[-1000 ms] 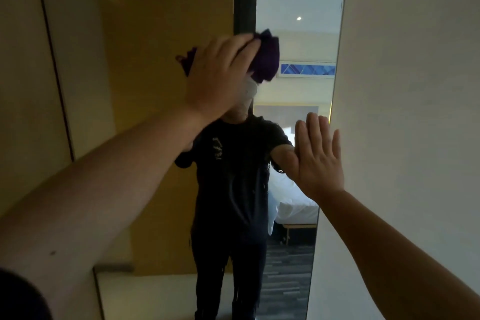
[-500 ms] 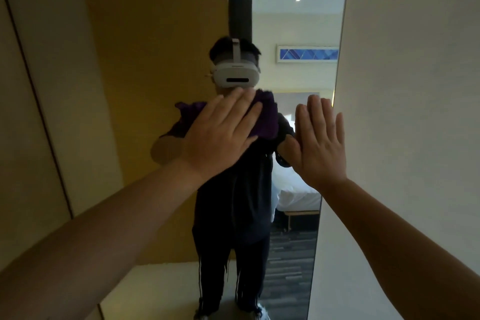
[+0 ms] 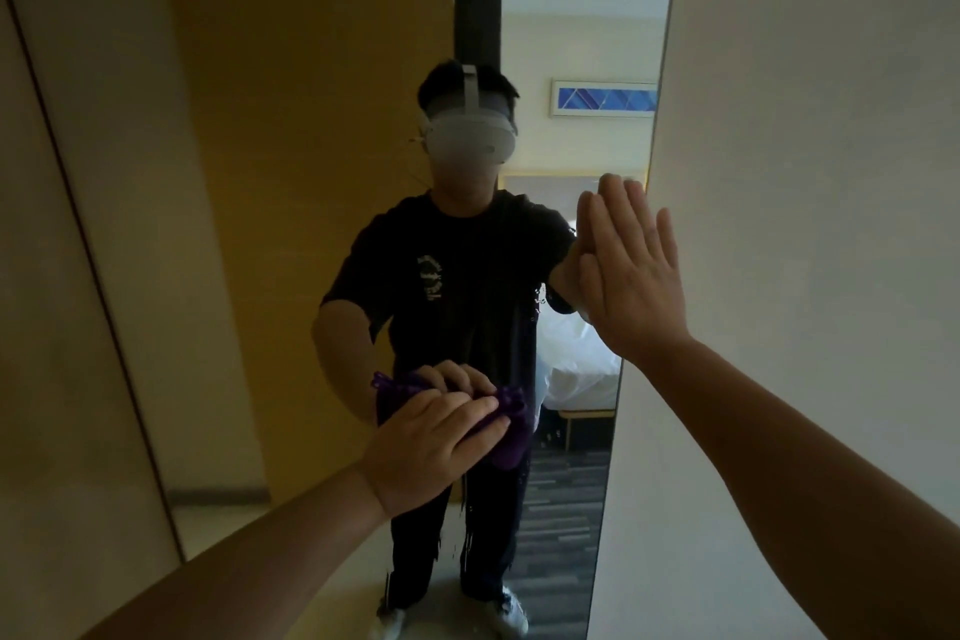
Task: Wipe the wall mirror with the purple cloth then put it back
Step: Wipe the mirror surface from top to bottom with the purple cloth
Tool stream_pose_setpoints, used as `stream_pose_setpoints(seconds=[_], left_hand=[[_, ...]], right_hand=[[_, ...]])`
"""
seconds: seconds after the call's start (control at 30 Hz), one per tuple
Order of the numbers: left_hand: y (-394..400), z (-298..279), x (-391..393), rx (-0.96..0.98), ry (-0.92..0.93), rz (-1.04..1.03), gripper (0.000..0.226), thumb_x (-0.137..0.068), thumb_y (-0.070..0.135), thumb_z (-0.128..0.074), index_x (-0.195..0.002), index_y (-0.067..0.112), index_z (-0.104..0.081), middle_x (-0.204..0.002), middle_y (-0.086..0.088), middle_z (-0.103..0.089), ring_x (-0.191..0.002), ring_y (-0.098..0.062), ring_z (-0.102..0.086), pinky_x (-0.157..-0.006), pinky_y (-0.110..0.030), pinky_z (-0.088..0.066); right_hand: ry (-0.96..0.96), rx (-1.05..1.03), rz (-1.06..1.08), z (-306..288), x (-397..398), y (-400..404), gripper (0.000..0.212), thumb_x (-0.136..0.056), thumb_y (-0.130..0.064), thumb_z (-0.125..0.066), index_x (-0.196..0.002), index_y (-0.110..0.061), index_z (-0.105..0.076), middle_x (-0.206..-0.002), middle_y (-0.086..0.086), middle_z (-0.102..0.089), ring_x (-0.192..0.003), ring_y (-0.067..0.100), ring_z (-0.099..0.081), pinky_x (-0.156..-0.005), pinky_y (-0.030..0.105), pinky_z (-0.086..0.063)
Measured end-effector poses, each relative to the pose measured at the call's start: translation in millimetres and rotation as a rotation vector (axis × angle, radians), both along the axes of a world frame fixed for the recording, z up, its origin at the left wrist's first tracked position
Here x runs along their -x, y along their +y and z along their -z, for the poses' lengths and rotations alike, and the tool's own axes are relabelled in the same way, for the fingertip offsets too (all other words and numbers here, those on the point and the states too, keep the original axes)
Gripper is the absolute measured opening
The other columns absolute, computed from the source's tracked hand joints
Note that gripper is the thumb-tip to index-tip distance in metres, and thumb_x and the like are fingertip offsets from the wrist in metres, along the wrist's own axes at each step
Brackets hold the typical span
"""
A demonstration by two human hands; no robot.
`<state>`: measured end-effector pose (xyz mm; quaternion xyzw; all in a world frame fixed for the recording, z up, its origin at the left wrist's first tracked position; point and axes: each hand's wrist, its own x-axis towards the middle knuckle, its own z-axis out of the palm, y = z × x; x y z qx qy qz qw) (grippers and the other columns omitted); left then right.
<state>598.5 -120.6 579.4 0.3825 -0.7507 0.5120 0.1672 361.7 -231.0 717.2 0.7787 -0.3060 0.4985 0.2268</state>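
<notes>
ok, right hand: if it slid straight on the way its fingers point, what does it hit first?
The right hand lies open and flat on the wall mirror, by its right edge, fingers pointing up. Sliding on upward, it meets only bare glass as far as the picture shows; the white wall runs alongside.

Purple cloth (image 3: 506, 437) against wall mirror (image 3: 322, 172)

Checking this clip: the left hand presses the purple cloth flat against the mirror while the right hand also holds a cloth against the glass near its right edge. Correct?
Not quite. In the head view the right hand holds no cloth: it rests bare and open-palmed at the wall mirror's right edge. The left hand does press the purple cloth against the glass.
</notes>
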Motion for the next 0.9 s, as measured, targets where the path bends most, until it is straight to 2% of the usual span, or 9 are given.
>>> stream_pose_setpoints(seconds=[0.1,0.17,0.3,0.4,0.57,0.7,0.8,0.9], left_hand=[[1.1,-24.0,8.6,-0.028,0.111,0.046,0.035,-0.094,0.011,-0.063,-0.128,0.015,-0.061,-0.120,-0.011,-0.062,-0.103,-0.026,-0.058,-0.081,-0.040,-0.051],[-2.4,-55.8,18.2,0.054,0.184,0.043,0.030,-0.094,0.008,-0.065,-0.124,0.010,-0.066,-0.117,-0.014,-0.064,-0.101,-0.028,-0.058,-0.081,-0.039,-0.048],[-16.4,-152.3,41.5,0.256,0.255,0.062,0.032,-0.092,0.006,-0.066,-0.124,0.005,-0.064,-0.117,-0.019,-0.065,-0.106,-0.034,-0.057,-0.087,-0.043,-0.046],[-28.0,-230.1,61.0,0.340,0.269,0.087,0.034,-0.093,0.015,-0.062,-0.126,0.004,-0.062,-0.122,-0.018,-0.063,-0.111,-0.034,-0.057,-0.096,-0.044,-0.045],[-55.0,-324.8,84.2,0.369,0.263,-0.039,0.041,-0.098,0.025,-0.055,-0.135,0.008,-0.052,-0.137,-0.016,-0.055,-0.126,-0.036,-0.052,-0.104,-0.047,-0.041],[-68.5,-316.5,91.5,0.348,0.273,-0.165,0.050,-0.104,0.033,-0.042,-0.146,0.007,-0.040,-0.154,-0.015,-0.038,-0.143,-0.034,-0.034,-0.116,-0.049,-0.027],[-67.1,-275.8,94.6,0.303,0.211,-0.161,0.052,-0.106,0.036,-0.040,-0.148,0.006,-0.035,-0.157,-0.016,-0.033,-0.146,-0.033,-0.029,-0.119,-0.050,-0.023],[-64.8,-215.3,98.9,0.226,0.144,-0.130,0.053,-0.107,0.035,-0.041,-0.150,0.005,-0.032,-0.158,-0.016,-0.031,-0.147,-0.033,-0.026,-0.118,-0.051,-0.026]], right_hand=[[-0.085,-0.097,-0.004,-0.7,22.1,1.2,0.059,-0.105,-0.039,-0.014,-0.156,-0.010,-0.014,-0.165,0.014,-0.011,-0.153,0.026,-0.003,-0.124,0.048,-0.004],[-0.116,-0.193,0.086,0.5,38.4,-8.9,0.063,-0.104,-0.043,-0.010,-0.157,-0.010,-0.010,-0.165,0.014,-0.005,-0.153,0.026,0.002,-0.124,0.048,-0.004],[0.022,-0.258,0.244,6.8,58.4,-29.9,0.061,-0.104,-0.033,-0.025,-0.158,-0.012,-0.002,-0.166,0.014,0.005,-0.152,0.031,0.008,-0.122,0.055,-0.010],[0.087,-0.258,0.275,7.9,61.6,-31.5,0.064,-0.104,-0.036,-0.023,-0.157,-0.012,0.003,-0.165,0.015,0.008,-0.151,0.032,0.011,-0.123,0.053,-0.008],[0.112,-0.233,0.274,8.2,63.6,-32.7,0.066,-0.105,-0.034,-0.030,-0.157,-0.010,0.001,-0.165,0.015,0.009,-0.150,0.030,0.014,-0.122,0.049,-0.001],[0.099,-0.194,0.262,12.1,63.8,-37.0,0.066,-0.105,-0.034,-0.032,-0.157,-0.011,0.000,-0.165,0.016,0.004,-0.150,0.029,0.012,-0.123,0.050,-0.003],[0.065,-0.172,0.232,14.8,60.2,-39.0,0.071,-0.105,-0.032,-0.036,-0.153,-0.015,0.013,-0.165,0.016,0.002,-0.151,0.030,0.009,-0.122,0.052,-0.005],[0.038,-0.154,0.203,15.6,58.3,-40.9,0.071,-0.105,-0.031,-0.037,-0.151,-0.015,0.015,-0.165,0.017,0.000,-0.151,0.031,0.007,-0.122,0.053,-0.007]])
